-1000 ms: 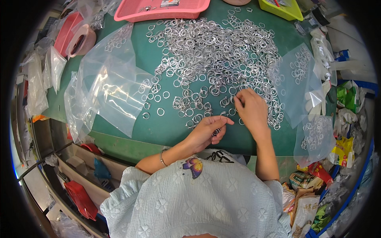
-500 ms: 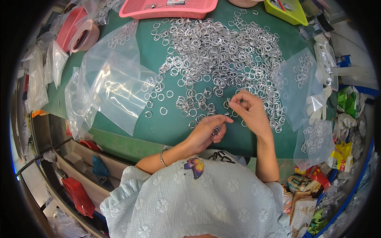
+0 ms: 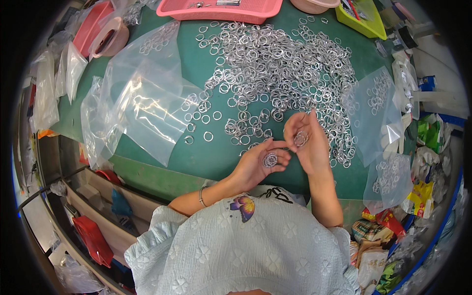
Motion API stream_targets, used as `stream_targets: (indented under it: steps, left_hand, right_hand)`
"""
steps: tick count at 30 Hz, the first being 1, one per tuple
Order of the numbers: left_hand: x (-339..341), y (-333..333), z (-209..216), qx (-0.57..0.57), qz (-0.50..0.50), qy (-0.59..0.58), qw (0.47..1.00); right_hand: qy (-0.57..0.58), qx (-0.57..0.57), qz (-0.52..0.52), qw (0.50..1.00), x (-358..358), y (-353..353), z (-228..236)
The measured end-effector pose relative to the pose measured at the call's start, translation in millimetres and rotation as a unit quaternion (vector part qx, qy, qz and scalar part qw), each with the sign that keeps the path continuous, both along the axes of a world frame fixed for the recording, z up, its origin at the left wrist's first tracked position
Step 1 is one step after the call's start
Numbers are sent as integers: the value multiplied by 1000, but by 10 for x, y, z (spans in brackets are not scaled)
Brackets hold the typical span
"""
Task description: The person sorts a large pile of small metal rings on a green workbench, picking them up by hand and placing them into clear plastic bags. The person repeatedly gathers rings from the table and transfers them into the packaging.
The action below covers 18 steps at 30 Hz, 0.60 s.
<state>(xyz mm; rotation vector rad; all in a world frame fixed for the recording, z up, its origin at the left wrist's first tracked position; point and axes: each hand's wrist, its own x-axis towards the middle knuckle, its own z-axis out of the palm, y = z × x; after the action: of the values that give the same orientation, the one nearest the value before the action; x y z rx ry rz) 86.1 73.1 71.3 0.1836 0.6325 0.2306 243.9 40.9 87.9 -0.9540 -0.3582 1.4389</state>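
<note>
A large heap of silver-coloured metal rings (image 3: 290, 64) is spread over the green tabletop (image 3: 196, 162). At the near edge of the heap, my left hand (image 3: 250, 166) holds a small stack of rings (image 3: 269, 160) in its curled fingers, their round faces turned up. My right hand (image 3: 317, 150) is just right of it, palm turned inward. A few rings (image 3: 301, 138) lie against its fingers; how many cannot be made out. The fingertips of my left hand come close to my right hand, and whether they touch is unclear.
Clear plastic bags (image 3: 147, 113) lie on the left, some with rings. More bags of rings (image 3: 391, 172) lie at the right edge. A pink tray (image 3: 216, 14), a pink bowl (image 3: 110, 37) and a yellow-green basket (image 3: 366, 24) stand at the back. Packaging fills a bin (image 3: 432, 236) on the right.
My right hand has left the loose rings and turned its palm inward, rings now showing in it. My left hand has turned its stack face up. The view has shifted slightly.
</note>
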Motion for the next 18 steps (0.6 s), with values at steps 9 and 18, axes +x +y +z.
stream_targets:
  steps: [9, 18]
  left_hand:
    - [24, 12, 67, -85, 96, -29, 991]
    - [-244, 6, -220, -91, -32, -119, 988]
  right_hand:
    - [-89, 61, 75, 991, -247, -76, 177]
    - [-396, 56, -68, 914, -9, 10, 152]
